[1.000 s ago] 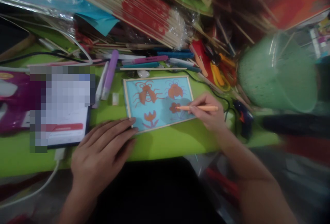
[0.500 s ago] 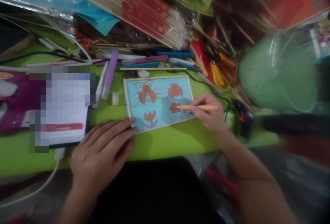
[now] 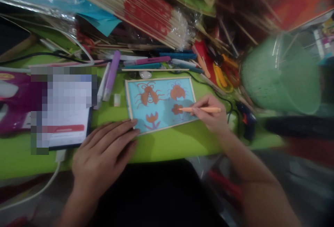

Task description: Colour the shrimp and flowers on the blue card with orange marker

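Note:
A blue card [image 3: 164,112] with a thin pale wooden border lies on the green table [image 3: 167,147]. Orange and purple drawings cover it: two insects at the top, a tulip [image 3: 151,117] at lower left and a round-petalled flower [image 3: 176,109] at lower right. Pinched in my right hand [image 3: 210,114] is an orange marker [image 3: 200,109], its tip on the round-petalled flower. My left hand [image 3: 106,152] lies flat with fingers stretched out, the fingertips resting on the card's lower left corner.
Left of the card lies a phone or tablet [image 3: 68,138] with a white cable [image 3: 60,155] plugged in. Behind are a purple marker [image 3: 111,75], other pens and packed wooden sticks [image 3: 141,11]. Yellow-handled scissors [image 3: 220,77], a glue gun [image 3: 245,119] and a green bin [image 3: 281,77] stand right.
Almost nothing differs. The marker's tip stays on the round-petalled flower, and my left hand keeps its place on the card's corner.

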Demonstrator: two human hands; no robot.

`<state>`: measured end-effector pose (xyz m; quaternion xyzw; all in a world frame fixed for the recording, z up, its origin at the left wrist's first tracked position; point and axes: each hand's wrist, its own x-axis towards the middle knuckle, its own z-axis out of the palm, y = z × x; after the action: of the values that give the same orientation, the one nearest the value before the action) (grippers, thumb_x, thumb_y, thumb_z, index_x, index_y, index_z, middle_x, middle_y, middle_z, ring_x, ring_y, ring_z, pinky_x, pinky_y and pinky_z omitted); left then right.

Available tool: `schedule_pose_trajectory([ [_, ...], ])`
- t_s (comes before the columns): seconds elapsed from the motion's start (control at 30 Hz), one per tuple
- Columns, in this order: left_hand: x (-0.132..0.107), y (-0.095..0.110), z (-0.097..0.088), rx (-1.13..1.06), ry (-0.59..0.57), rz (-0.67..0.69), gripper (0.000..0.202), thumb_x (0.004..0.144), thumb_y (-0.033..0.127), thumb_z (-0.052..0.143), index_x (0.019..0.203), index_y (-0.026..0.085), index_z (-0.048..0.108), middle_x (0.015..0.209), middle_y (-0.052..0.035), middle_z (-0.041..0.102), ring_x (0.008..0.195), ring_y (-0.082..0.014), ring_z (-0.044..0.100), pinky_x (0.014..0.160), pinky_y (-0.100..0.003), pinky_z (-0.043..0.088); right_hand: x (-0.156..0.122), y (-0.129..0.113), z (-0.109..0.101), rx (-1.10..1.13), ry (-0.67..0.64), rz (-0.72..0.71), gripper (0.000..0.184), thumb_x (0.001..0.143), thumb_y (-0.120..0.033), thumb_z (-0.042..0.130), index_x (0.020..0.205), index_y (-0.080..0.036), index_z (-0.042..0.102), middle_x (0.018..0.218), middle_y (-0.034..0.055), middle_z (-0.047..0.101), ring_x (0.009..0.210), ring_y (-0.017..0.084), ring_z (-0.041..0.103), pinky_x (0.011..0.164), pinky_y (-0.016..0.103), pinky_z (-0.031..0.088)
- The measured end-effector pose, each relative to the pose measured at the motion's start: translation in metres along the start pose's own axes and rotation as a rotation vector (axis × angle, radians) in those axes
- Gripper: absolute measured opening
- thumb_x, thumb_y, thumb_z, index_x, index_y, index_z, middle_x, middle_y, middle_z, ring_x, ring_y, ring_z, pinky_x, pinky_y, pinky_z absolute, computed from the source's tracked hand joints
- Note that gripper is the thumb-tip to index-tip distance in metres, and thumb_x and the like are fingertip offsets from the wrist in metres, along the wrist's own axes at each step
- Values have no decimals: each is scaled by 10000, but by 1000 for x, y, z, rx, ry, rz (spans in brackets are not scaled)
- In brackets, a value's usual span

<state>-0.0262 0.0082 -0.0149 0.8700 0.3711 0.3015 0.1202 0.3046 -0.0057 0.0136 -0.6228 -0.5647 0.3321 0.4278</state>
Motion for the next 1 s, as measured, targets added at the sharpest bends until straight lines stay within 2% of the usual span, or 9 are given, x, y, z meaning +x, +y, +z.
schedule_pose_trajectory([
  [0.23, 1, -1, 1, -1, 2, 1, 301, 918, 157, 720, 1197, 270, 702, 1285, -23, 772, 1121, -260, 747, 1028, -448, 564, -1, 1, 0, 1, 11, 4, 143, 887, -334, 794, 854, -221, 713, 721, -12, 768, 635, 153, 728, 548, 261, 543],
  [0.43, 1, 0, 0, 0, 4, 14, 297, 919, 140, 715, 1196, 245, 697, 1293, -44, 768, 1107, -268, 750, 1017, -468, 568, -1, 2, 0, 11, 4, 4, 140, 888, -339, 796, 863, -226, 718, 733, -6, 776, 649, 160, 735, 552, 271, 550],
  [0.63, 1, -1, -2, -2, 7, 8, 293, 933, 158, 704, 1204, 269, 695, 1292, -26, 768, 1108, -262, 750, 1008, -468, 574, 1, -1, 1, 31, -3, -6, 120, 885, -305, 795, 846, -222, 718, 719, -12, 770, 625, 144, 714, 544, 259, 529],
  [0.77, 3, 0, 0, 7, 17, 19, 272, 932, 155, 705, 1188, 246, 698, 1278, -46, 773, 1086, -266, 754, 1001, -472, 574, 2, 0, 0, 94, 73, -18, 137, 875, -309, 793, 825, -224, 698, 673, -27, 738, 564, 127, 663, 508, 249, 491],
  [0.9, 2, 0, 2, 2, 24, 2, 281, 914, 141, 727, 1167, 262, 703, 1272, -26, 776, 1106, -258, 750, 1018, -455, 572, 3, 4, -3, 143, 140, -21, 166, 873, -343, 792, 822, -227, 684, 641, -38, 699, 531, 118, 610, 488, 248, 462],
  [1.0, 1, -1, 4, 9, 29, 7, 294, 905, 135, 737, 1167, 266, 703, 1265, -17, 778, 1119, -255, 748, 1011, -445, 576, 2, 3, -7, 183, 138, -4, 165, 872, -361, 797, 859, -231, 696, 670, -34, 700, 583, 131, 645, 525, 259, 489],
])
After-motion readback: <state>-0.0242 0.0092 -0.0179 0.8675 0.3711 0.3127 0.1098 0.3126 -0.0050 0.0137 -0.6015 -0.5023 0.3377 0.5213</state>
